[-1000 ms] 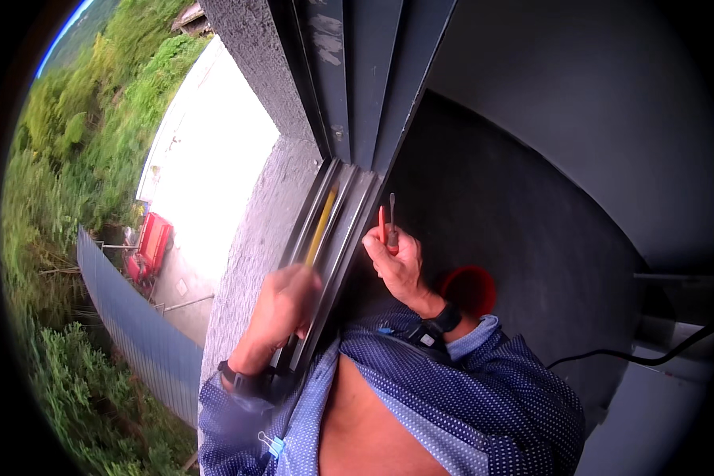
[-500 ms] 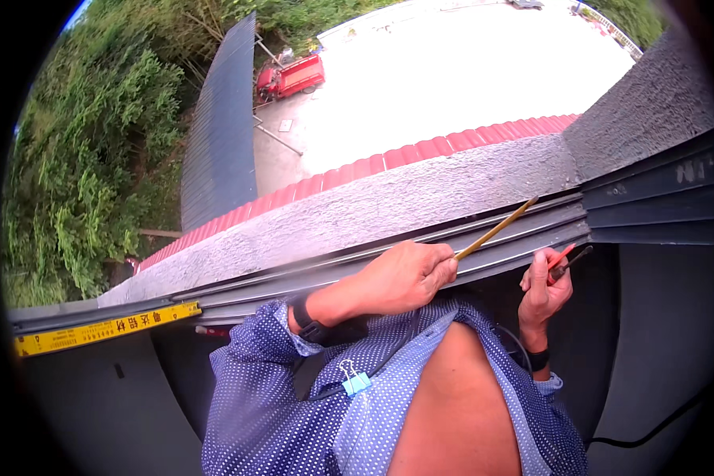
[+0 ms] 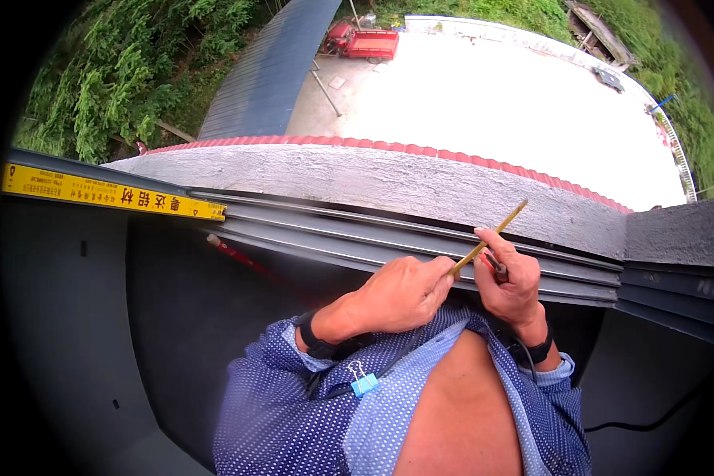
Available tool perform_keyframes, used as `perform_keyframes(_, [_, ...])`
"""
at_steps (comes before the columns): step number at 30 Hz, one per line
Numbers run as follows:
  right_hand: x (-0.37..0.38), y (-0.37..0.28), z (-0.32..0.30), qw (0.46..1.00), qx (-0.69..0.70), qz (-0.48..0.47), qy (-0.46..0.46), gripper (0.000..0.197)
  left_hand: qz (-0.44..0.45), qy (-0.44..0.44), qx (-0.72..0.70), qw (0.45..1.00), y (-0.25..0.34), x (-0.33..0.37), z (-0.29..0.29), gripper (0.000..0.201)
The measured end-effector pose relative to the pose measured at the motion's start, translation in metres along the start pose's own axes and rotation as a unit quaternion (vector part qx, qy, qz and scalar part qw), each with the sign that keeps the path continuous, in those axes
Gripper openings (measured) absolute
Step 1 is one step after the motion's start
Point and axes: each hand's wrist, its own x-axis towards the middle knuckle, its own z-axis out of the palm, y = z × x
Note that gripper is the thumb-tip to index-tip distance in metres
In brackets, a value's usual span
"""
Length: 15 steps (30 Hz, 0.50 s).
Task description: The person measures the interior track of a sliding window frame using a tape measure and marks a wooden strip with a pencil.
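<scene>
Left hand [image 3: 401, 295] is clenched round the low end of a thin yellow stick [image 3: 488, 243] that slants toward one o'clock across the grey window track [image 3: 420, 238], right hand [image 3: 509, 282] pinching a dark red-tipped tool [image 3: 496, 267] beside it, apparently steadying both against the rail.

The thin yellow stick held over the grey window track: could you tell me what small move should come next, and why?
Probably lower the thin yellow stick flat onto the grey window track. The left hand grips its near end, the right hand steadies it while also holding a dark pen-like tool, and its far tip sticks up over the concrete sill.
</scene>
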Motion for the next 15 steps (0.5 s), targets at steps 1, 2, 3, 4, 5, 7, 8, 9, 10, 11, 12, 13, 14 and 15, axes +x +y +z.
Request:
perform_keyframes(1, [0.004,-0.002,0.005,1.000,-0.015,-0.016,-0.013,0.052,0.002,0.003,-0.006,1.000,-0.003,-0.003,-0.006,0.021])
perform_keyframes(2, [0.004,-0.008,0.012,0.999,-0.025,0.005,-0.026,0.046,0.002,-0.007,-0.001,1.000,-0.007,-0.007,-0.011,0.023])
perform_keyframes(3, [0.006,-0.012,0.019,0.999,-0.024,0.002,-0.029,0.043,0.003,-0.018,0.005,1.000,-0.009,-0.012,-0.018,0.026])
perform_keyframes(4, [0.007,-0.015,0.028,0.999,-0.022,-0.001,-0.032,0.040,0.004,-0.028,0.011,1.000,-0.011,-0.016,-0.024,0.029])
perform_keyframes(5, [0.009,-0.016,0.036,0.999,-0.021,-0.004,-0.035,0.037,0.013,-0.017,-0.015,1.000,-0.009,-0.021,-0.032,0.033])
perform_keyframes(7, [0.014,-0.018,0.049,1.000,-0.024,0.016,-0.002,0.026,0.031,0.006,-0.066,0.997,-0.004,-0.032,-0.046,0.041])
perform_keyframes(8, [0.016,-0.018,0.056,0.999,-0.021,0.038,0.015,0.024,0.037,0.007,-0.064,0.997,-0.010,-0.040,-0.051,0.053])
perform_keyframes(9, [0.019,-0.020,0.063,0.998,-0.018,0.060,0.031,0.023,0.058,0.020,-0.084,0.995,-0.012,-0.047,-0.059,0.053])
perform_keyframes(10, [0.023,-0.027,0.066,0.996,0.007,0.089,0.015,0.021,0.078,0.034,-0.105,0.991,-0.012,-0.054,-0.067,0.054])
perform_keyframes(11, [0.026,-0.031,0.076,0.996,0.034,0.078,0.012,0.021,0.099,0.048,-0.125,0.986,-0.013,-0.060,-0.073,0.054])
perform_keyframes(12, [0.029,-0.036,0.088,0.996,0.061,0.066,0.007,0.022,0.161,0.100,-0.110,0.976,-0.026,-0.061,-0.071,0.051])
perform_keyframes(13, [0.033,-0.042,0.101,0.995,0.088,0.055,0.003,0.023,0.203,0.142,-0.083,0.965,-0.037,-0.061,-0.069,0.048])
perform_keyframes(14, [0.039,-0.048,0.111,0.994,0.091,0.049,-0.029,0.027,0.243,0.183,-0.055,0.951,-0.046,-0.060,-0.069,0.046])
perform_keyframes(15, [0.046,-0.052,0.120,0.991,0.113,0.029,-0.061,0.031,0.282,0.224,-0.026,0.933,-0.052,-0.060,-0.071,0.044])
